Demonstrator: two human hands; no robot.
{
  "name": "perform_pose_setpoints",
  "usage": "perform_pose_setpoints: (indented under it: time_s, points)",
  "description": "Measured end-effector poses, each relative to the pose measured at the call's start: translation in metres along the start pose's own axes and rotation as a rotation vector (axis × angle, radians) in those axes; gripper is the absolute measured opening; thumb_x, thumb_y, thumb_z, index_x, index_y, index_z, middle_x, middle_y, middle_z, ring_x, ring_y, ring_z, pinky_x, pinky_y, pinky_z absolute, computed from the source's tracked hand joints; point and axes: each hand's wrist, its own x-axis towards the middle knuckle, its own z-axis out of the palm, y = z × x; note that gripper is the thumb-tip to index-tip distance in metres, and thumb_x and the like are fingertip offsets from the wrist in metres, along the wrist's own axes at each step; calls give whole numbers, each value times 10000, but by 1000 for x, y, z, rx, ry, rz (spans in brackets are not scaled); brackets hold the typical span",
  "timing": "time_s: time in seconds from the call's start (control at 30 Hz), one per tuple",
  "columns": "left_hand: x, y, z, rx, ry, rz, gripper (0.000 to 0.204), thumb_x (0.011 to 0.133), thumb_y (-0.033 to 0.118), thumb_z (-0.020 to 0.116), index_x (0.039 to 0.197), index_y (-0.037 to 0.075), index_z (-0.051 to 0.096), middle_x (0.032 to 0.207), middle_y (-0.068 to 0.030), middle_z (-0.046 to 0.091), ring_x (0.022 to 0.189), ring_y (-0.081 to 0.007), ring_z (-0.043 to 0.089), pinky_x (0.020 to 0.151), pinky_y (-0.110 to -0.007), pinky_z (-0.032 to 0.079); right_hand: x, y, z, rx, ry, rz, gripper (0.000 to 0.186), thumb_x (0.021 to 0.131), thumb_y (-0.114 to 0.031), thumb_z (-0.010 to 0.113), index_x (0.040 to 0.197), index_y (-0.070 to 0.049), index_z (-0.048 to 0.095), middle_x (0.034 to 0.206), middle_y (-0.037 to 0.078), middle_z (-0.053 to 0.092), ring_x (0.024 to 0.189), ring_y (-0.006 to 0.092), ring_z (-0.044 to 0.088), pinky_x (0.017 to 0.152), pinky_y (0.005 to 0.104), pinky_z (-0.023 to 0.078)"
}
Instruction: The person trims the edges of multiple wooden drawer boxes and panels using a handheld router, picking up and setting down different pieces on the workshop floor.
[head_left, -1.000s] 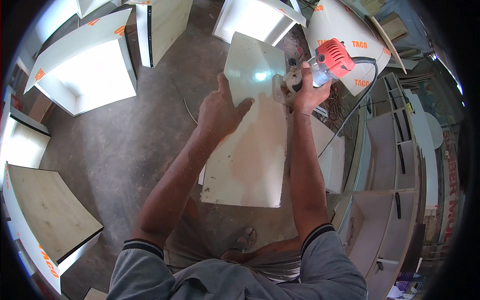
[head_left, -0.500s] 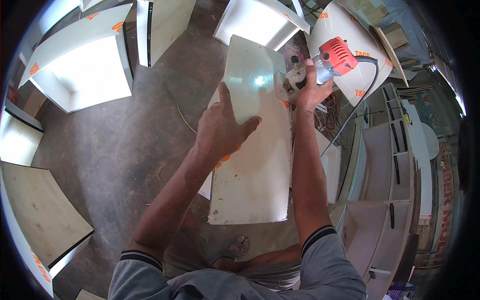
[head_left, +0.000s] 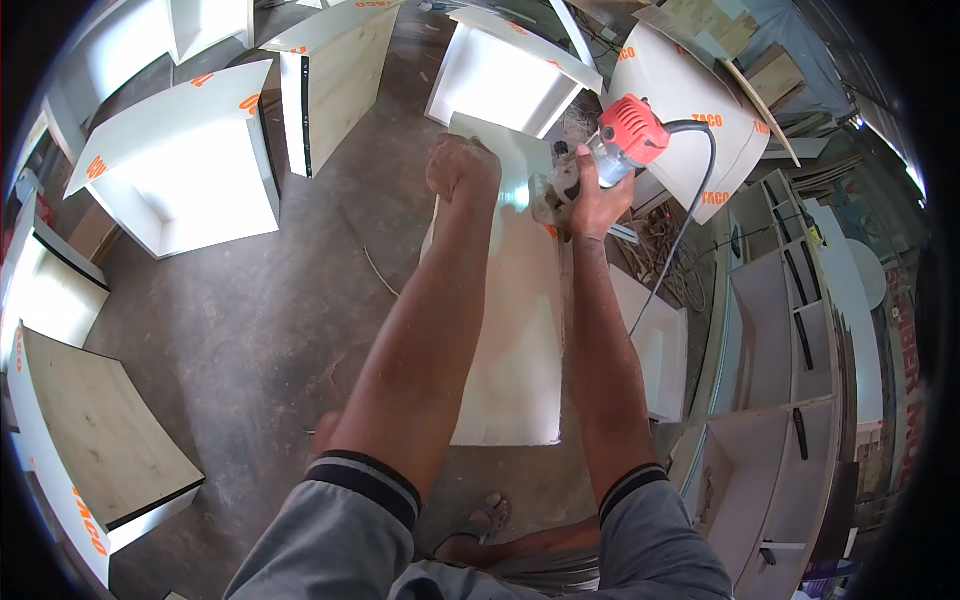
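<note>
A long pale laminated board [head_left: 510, 330] stretches away in front of me, its far end close to an open white box. At the far left of the board is my left hand [head_left: 465, 168], its fingers curled down over the long edge and partly hidden by the back of the hand. My right hand [head_left: 600, 203] is wrapped round the silver body of a red-topped trim router [head_left: 628, 135]. The router is tilted, and its clear base meets the board's right edge near the far end. From its top a dark cord [head_left: 709, 170] loops down on the right.
Open white boxes [head_left: 205, 185] stand on the left and at the far side [head_left: 510, 75]. A curved white panel [head_left: 690, 120] with orange print leans at the far right. Nearer on the right is a long cabinet frame [head_left: 760, 430]. A thin wire [head_left: 375, 270] lies on the floor.
My left hand has gone from lying spread on the board to curling at its far left edge. My right hand and the router have shifted slightly left and nearer in the picture.
</note>
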Motion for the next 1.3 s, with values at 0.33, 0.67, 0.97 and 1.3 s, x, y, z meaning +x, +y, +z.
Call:
perform_pose_setpoints:
  time_s: [0.33,0.67,0.97,1.3]
  points:
    - [-4,-4,8,100,37,28,454,969,394,587,1114,-34,632,1110,-232,685,1052,-351,690,895,-409,558,3,13,5,59,10,7,486,805,-196,833,1163,31,595,1027,100,672,903,186,630,854,335,501]
    - [-6,1,4,74,-1,7,495,998,409,538,1182,-49,571,1169,-240,645,1093,-353,665,916,-416,544,40,53,43,14,34,-57,475,807,-252,834,1130,31,630,1010,109,692,885,200,636,849,351,502]
    - [-3,-4,5,38,-1,0,492,1004,393,532,1208,-55,552,1181,-241,633,1103,-354,656,929,-420,535,64,90,71,33,60,-44,518,783,-300,848,1124,31,643,999,148,713,896,258,672,862,388,513]
    - [-5,-5,7,46,-27,3,522,1007,391,521,1260,-65,523,1197,-241,618,1124,-353,645,935,-416,531,75,109,79,-2,90,-30,540,769,-324,846,1118,35,644,1009,159,715,905,277,678,867,403,512]
